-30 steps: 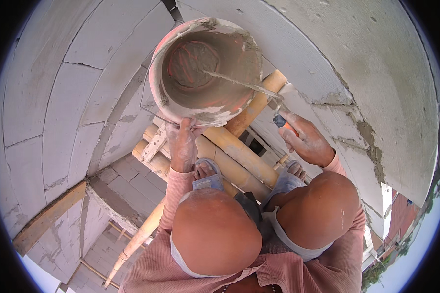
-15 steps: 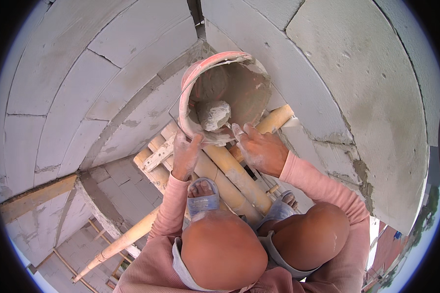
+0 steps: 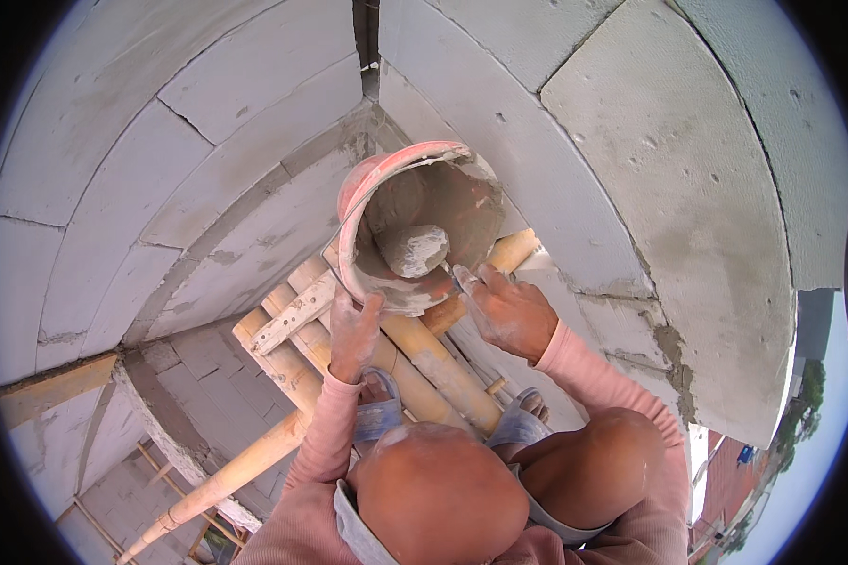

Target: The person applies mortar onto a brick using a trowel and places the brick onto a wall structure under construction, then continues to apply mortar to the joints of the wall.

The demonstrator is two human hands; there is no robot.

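A mortar-smeared red bucket (image 3: 352,188) leans with its mouth toward me, its inside coated in grey mortar. My left hand (image 3: 353,331) is closed on the bucket's near rim, thumb over the edge. In the bucket rests a trowel (image 3: 415,250), its blade caked with pale mortar. My right hand (image 3: 507,311), dusty with mortar, is closed round the trowel's handle just outside the rim; the fingers mostly hide the handle. A thin wire bail (image 3: 330,247) hangs along the bucket's left side.
Bamboo poles (image 3: 443,363) form the platform under my sandalled feet, with a pale wooden strip (image 3: 294,313) across them. Light block walls meet in a corner ahead, the left wall (image 3: 245,94) and the right wall (image 3: 669,151) close by. A long bamboo pole (image 3: 217,480) slants at lower left, above a drop.
The view has shifted, so the bucket and both hands sit lower and slightly further left in the picture. Both grips and the trowel's place inside the bucket look much the same.
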